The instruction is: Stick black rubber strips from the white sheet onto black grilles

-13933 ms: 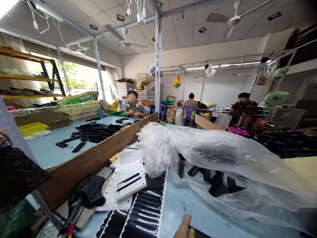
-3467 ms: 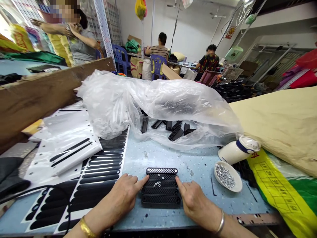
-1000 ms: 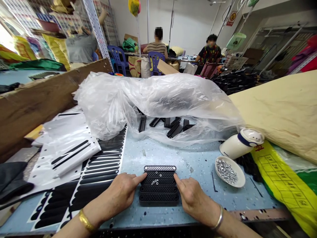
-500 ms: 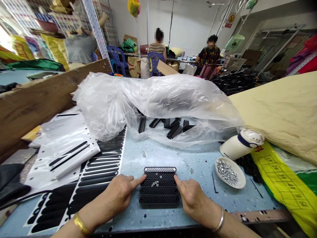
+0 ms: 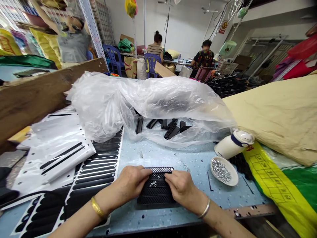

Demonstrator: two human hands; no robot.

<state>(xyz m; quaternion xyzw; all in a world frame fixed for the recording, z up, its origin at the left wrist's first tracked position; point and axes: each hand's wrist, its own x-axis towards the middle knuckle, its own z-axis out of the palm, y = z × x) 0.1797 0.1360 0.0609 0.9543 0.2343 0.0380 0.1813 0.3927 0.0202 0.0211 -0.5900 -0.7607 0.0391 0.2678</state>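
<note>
A row of black plastic strips [image 5: 158, 191] with a crosshatched surface lies together on the blue table in front of me. My left hand [image 5: 132, 181] is closed, its thumb and forefinger pinching the left end of a strip near the far side of the row. At the right end, the fingers of my right hand [image 5: 182, 185] are closed on it too. The farthest strip [image 5: 160, 170] catches the light. Several small metal nuts [image 5: 153, 183] rest on the strips between my hands. My fingertips cover the ends of the gripped strip.
A white bowl [image 5: 234, 181] of small metal parts stands right, beside a white bottle [image 5: 231, 145] lying on its side. Clear plastic sheeting [image 5: 178, 96] with black pieces spans the back. Black die-cut sheets [image 5: 96, 168] lie left. Other people are beyond.
My hands have gone from pointing forefingers at the row's two sides to pinching the ends of a strip. The view has shifted slightly. A person at back left has raised their arms.
</note>
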